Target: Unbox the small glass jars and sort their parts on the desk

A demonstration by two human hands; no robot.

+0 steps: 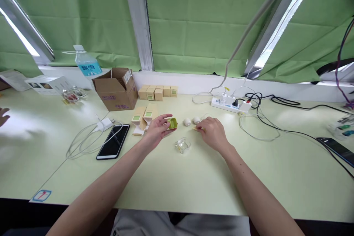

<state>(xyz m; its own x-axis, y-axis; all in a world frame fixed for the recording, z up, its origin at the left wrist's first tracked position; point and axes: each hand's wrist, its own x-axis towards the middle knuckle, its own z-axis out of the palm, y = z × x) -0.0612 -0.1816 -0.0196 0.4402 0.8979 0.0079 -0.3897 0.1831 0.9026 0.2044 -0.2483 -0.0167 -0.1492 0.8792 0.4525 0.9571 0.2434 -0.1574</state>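
Observation:
My left hand (157, 129) is closed round a small green square cup (173, 123), its open side turned toward me. On the table, my right hand (212, 132) pinches a small yellowish piece (195, 128), mostly hidden by the fingers. Between the hands sit two small white rounded objects, one nearer the middle (187, 122) and another white piece (196, 120) beside my right fingers. A clear plastic case (182, 145) lies in front of them. Left of my left hand are unfolded small cartons (142, 118) with green labels.
Small tan boxes (158, 93) stand in a row at the back, beside a brown cardboard box (116, 90). A phone (113, 142) and white cable lie left. At right are a power strip (231, 104), black cables and another phone (337, 150). Another person's hand (3, 116) shows at the left edge.

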